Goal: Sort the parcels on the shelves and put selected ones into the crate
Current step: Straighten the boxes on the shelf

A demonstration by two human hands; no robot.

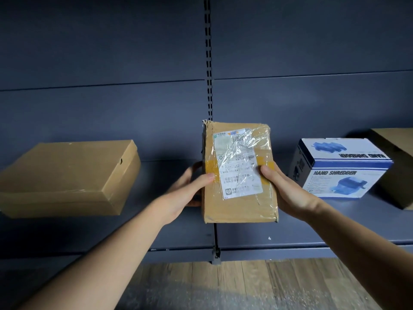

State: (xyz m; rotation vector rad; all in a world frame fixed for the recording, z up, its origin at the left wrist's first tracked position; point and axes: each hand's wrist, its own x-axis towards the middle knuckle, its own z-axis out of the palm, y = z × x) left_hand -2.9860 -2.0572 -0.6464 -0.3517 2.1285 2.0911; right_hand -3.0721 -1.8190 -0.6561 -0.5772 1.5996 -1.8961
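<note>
Dead centre, above the grey shelf (pixel 312 222), both hands clamp a taped brown parcel (pixel 240 206) with a white shipping label (pixel 237 162). Left hand (pixel 190 191) grip grasps its 9 o'clock edge, right hand (pixel 283 189) grip its 3 o'clock edge, thumbs on the face. Flat cardboard box (pixel 67 177) sits at 9 o'clock, blue-white "HAND SHREDDER" box (pixel 339 168) at 3 o'clock, both on the shelf.

Stockroom or shop: dark metal gondola shelf (pixel 312 222) on slotted upright (pixel 209 63), boxed parcels (pixel 67 175) spaced along it, wood-plank floor (pixel 223 285).
</note>
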